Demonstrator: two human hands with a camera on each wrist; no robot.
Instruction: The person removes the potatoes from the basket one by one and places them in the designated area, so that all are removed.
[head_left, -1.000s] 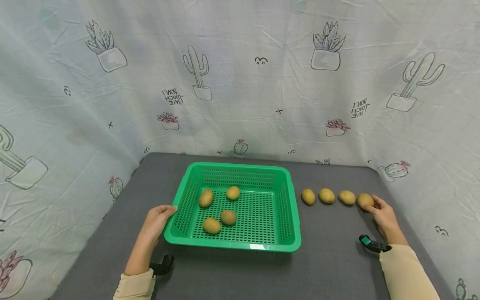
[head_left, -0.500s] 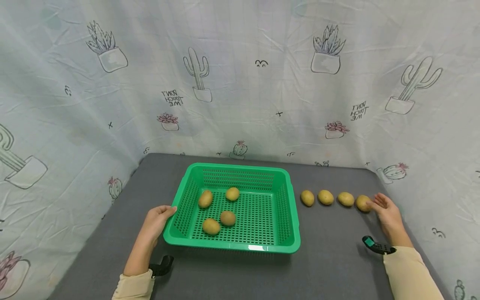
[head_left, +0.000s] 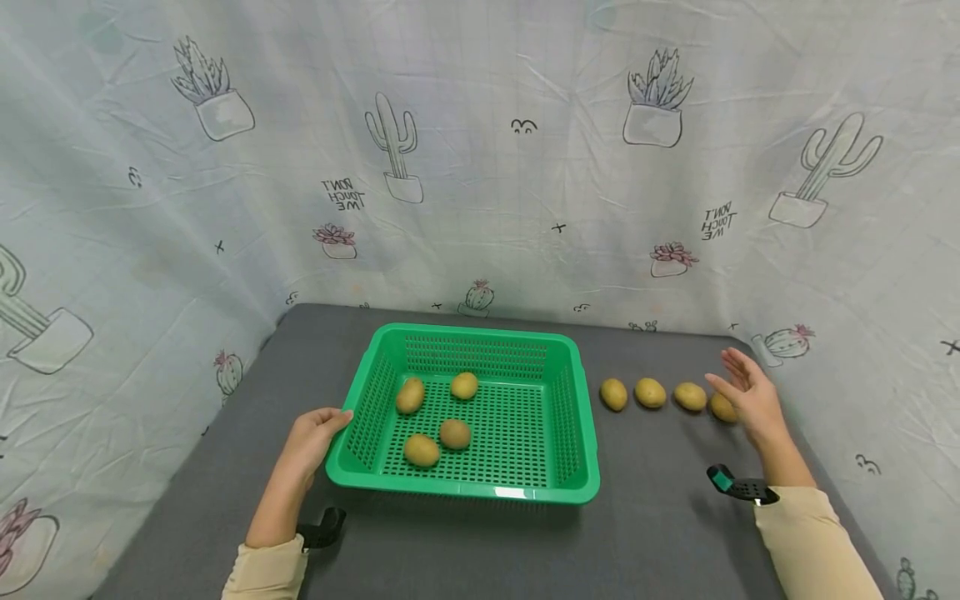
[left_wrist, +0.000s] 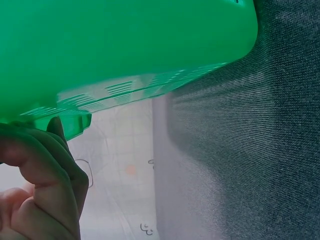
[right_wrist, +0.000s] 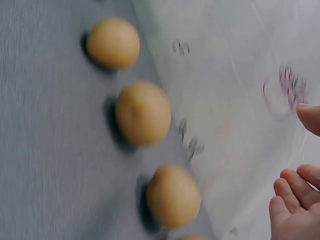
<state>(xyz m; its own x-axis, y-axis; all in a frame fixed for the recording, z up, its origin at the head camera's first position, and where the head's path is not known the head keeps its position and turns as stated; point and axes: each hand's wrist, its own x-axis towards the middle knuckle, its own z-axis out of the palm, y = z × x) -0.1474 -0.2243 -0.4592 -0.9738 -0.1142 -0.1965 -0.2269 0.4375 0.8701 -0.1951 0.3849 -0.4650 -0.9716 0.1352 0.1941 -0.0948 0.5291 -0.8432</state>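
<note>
My left hand (head_left: 311, 442) grips the left rim of a green plastic basket (head_left: 480, 492), thumb over the edge and fingers curled beneath it. Several potatoes lie inside, among them a browner potato (head_left: 455, 434) near the middle. Right of the basket, more potatoes stand in a row on the dark cloth, from the nearest potato (head_left: 613, 394) to the end potato (head_left: 723, 407). My right hand (head_left: 752, 398) is raised over that end one, partly covering it, with thumb and fingers apart and nothing between them. In the right wrist view, the fingers (right_wrist: 295, 195) hang apart from the row.
Dark grey cloth (head_left: 660, 517) covers the table. A pale curtain (head_left: 480, 167) printed with cacti hangs behind and along both sides, close to the table's right edge. Black straps with devices sit on both wrists, such as the right wrist device (head_left: 738, 483).
My right hand has let go of the end potato at the right of the row and lifted away from it. The left hand keeps its grip on the basket.
</note>
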